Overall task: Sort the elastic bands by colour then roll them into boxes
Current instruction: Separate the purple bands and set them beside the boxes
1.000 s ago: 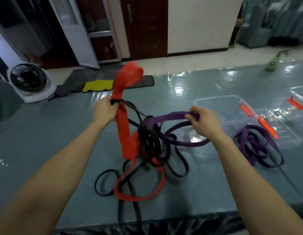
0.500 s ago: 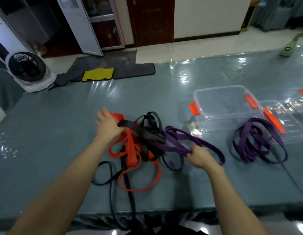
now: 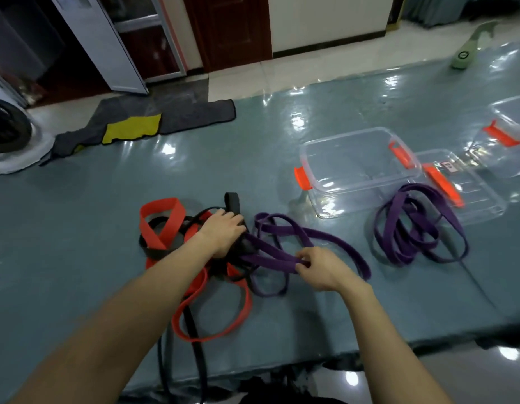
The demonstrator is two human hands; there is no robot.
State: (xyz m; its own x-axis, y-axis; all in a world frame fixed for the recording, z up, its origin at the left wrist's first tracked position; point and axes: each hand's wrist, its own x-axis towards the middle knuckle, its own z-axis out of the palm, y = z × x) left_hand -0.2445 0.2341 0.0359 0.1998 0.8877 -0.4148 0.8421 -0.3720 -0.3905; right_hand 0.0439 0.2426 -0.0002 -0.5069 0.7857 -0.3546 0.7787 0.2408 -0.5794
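Sorting step — right hand (image 3: 320, 269) pinches the purple band (image 3: 270, 256), left hand (image 3: 221, 231) grips the tangle (image 3: 165, 243); next, draw purple free.

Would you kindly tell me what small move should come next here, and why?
Probably draw the purple flat elastic band rightwards out of the tangle of black and red bands: the right hand pinches it, the left hand grips the tangle, and a pile of purple bands lies to the right.

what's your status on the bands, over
Left hand grips black band. Right hand pinches purple band. Purple snagged in red-black tangle; clear box empty.
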